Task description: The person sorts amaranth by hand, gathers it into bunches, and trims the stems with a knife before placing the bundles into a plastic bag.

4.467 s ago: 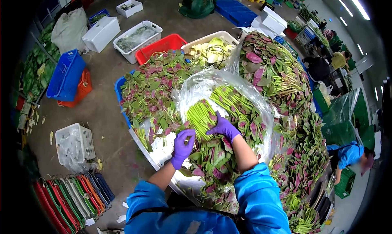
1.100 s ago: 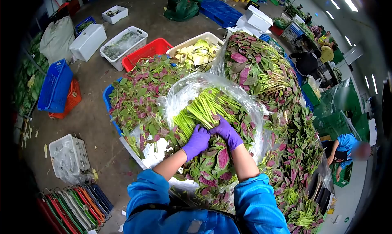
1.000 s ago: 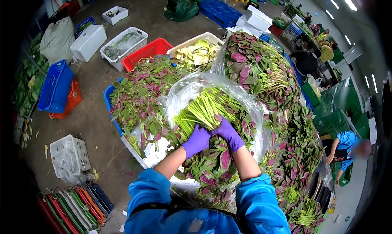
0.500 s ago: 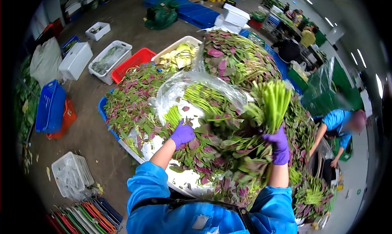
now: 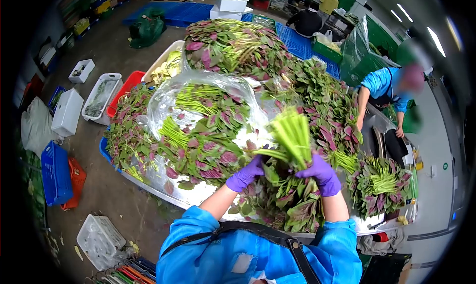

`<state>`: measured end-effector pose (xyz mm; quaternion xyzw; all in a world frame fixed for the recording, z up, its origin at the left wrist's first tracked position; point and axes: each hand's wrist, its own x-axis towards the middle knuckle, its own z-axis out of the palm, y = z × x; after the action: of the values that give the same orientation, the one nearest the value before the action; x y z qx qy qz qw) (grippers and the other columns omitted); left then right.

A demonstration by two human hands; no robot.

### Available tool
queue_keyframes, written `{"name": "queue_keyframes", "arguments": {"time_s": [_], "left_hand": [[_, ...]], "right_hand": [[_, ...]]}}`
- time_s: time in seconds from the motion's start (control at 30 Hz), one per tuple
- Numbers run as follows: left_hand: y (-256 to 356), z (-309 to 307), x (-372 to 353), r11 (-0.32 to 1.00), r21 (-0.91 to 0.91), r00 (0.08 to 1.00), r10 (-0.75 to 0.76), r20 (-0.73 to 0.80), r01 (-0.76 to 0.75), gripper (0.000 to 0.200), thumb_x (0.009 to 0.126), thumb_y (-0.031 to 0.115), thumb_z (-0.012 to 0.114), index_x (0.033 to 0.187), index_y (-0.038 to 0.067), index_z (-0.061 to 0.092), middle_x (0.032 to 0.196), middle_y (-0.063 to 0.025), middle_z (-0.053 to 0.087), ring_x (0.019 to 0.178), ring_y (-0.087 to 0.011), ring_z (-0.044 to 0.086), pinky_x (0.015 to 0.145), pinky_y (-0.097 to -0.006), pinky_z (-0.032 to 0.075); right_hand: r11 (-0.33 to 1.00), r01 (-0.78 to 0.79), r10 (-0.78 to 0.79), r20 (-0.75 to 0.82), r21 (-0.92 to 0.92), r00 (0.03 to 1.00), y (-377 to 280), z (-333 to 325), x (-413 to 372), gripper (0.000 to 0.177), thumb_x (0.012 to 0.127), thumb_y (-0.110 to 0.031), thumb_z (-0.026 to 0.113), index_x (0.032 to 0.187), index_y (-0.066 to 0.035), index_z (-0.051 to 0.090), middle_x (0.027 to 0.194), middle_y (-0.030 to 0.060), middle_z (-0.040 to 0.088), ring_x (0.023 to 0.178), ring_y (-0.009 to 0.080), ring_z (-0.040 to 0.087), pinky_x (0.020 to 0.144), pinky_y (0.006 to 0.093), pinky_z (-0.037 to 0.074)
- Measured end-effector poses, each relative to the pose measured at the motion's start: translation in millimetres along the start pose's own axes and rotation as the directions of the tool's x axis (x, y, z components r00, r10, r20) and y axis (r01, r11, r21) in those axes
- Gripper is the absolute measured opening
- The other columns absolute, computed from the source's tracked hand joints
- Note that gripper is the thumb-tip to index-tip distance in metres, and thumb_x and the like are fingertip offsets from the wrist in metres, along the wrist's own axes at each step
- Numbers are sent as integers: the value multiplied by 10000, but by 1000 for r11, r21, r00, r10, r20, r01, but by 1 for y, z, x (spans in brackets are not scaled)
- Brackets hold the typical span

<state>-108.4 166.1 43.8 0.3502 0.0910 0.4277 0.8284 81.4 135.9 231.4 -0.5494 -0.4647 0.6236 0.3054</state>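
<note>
Purple gloves cover both my hands. My right hand (image 5: pixel 323 175) is wrapped round a bunch of red-green amaranth (image 5: pixel 292 132), its pale cut stems pointing up and its leaves hanging below. At the left side of that bunch, my left hand (image 5: pixel 246 175) has its fingers closed by a few stems that stick out sideways; the fingertips are partly hidden. Left of the hands, more amaranth bunches (image 5: pixel 184 98) lie in an open clear plastic bag (image 5: pixel 154 105). Loose amaranth leaves (image 5: pixel 210 160) spread over the metal table (image 5: pixel 181 197) in front of me.
A large amaranth heap (image 5: pixel 233 43) stands at the back, with another pile (image 5: pixel 322 100) to the right. A co-worker (image 5: pixel 391 85) in blue reaches in from the right, near a stacked bunch (image 5: pixel 382 180). Crates, including a blue crate (image 5: pixel 56 172), stand on the floor left.
My left hand has left the bagged stems and come right to the bunch. My right hand has brought the bunch closer to the middle. The view has turned right.
</note>
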Motion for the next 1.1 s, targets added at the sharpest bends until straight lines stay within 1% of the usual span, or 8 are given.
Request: {"name": "queue_keyframes", "arguments": {"time_s": [0.03,0.13,0.2,0.33,0.67,0.8,0.97,1.1], "left_hand": [[-11,-1,10,995,100,994,-7,113,-4,919,583,194,757,1347,42,268,1327,-81,383,1239,-197,338,1039,-340,257],[-13,48,-1,983,22,982,-185,47,184,974,528,87,755,1360,65,249,1339,-75,378,1201,-216,401,1029,-338,294],[-27,69,-2,995,-13,994,-101,-46,100,1074,504,126,803,1384,92,188,1344,-87,373,1190,-230,413,1008,-354,329],[-68,93,3,997,-32,995,61,-84,-64,1141,530,281,830,1397,102,111,1305,-149,391,1118,-225,474,971,-364,368],[-101,118,8,921,301,956,282,-82,-246,475,645,112,710,1080,60,526,1065,-101,561,1142,-296,449,991,-446,311],[-96,125,6,976,-18,933,204,-297,-219,416,651,93,655,1037,55,505,962,-103,577,1051,-301,521,935,-454,394],[-33,117,-6,966,-39,875,215,-434,-257,519,627,112,610,1117,28,462,806,-79,542,783,-237,559,851,-408,442],[60,144,-13,931,318,939,-62,-339,177,670,609,112,626,1235,2,413,802,-75,551,756,-200,573,767,-351,479]], "right_hand": [[995,-80,80,8,-65,997,-2,6,-9,745,564,7,736,1225,-58,398,956,72,572,546,91,540,381,207,431],[932,-33,84,127,-360,988,68,-13,3,700,577,17,711,1218,-53,437,973,64,590,759,138,589,536,248,496],[885,279,-194,251,-372,948,115,-26,11,638,572,-18,714,1168,-33,490,1003,65,596,870,164,582,749,281,485],[772,297,-218,205,-562,954,116,-32,-21,611,558,-145,728,1128,-70,522,1049,119,587,941,268,573,835,327,450],[803,366,-198,369,-471,908,161,-59,-25,475,627,-198,703,1064,-69,571,998,144,607,872,269,594,777,342,472],[598,490,-472,215,-635,855,118,-61,-80,611,670,-282,725,1192,-61,497,1080,189,577,963,292,580,810,352,459],[968,209,-242,-294,-141,924,110,-116,-114,262,787,-129,628,1032,-41,607,898,60,649,783,86,585,703,257,468],[826,-26,-289,-461,-564,839,206,-148,-96,340,724,-192,650,1037,-71,593,881,149,636,782,254,619,700,347,479]]}}
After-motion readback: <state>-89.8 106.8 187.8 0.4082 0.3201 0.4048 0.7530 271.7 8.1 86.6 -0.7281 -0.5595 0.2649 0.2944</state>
